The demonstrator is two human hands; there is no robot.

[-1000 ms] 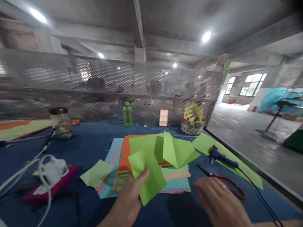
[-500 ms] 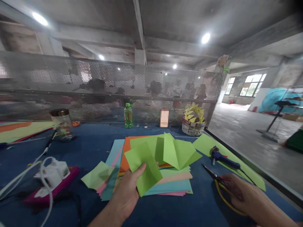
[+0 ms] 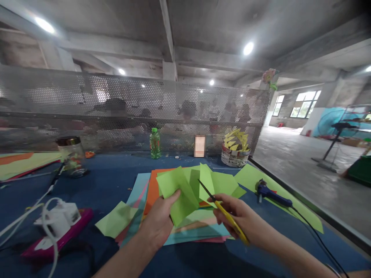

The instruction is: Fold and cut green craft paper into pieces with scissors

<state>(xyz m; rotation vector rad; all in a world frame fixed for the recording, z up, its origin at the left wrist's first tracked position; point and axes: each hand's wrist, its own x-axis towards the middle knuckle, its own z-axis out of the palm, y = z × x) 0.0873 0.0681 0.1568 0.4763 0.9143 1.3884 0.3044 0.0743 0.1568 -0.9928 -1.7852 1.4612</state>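
Observation:
A folded light green paper [image 3: 181, 193] is pinched between the thumb and fingers of my left hand [image 3: 160, 220], above a stack of coloured sheets [image 3: 199, 233]. My right hand [image 3: 237, 216] holds yellow-handled scissors [image 3: 224, 214], their dark tip pointing up and left beside the green paper. The scissor blades look closed and do not touch the held paper. Behind them, another creased green sheet [image 3: 224, 185] lies on the stack. A smaller pale green piece [image 3: 117, 220] rests at the stack's left edge.
A blue glue gun [image 3: 274, 195] with a black cord lies at right on a green sheet. Farther back stand a green bottle [image 3: 155, 144], a basket [image 3: 234, 154] and a glass jar [image 3: 72, 158]. A magenta power strip [image 3: 63, 239] with white plugs is at left.
My right hand has lifted the scissors off the table at right and brought them left, near the paper. My left hand has tilted the green paper slightly and raised it.

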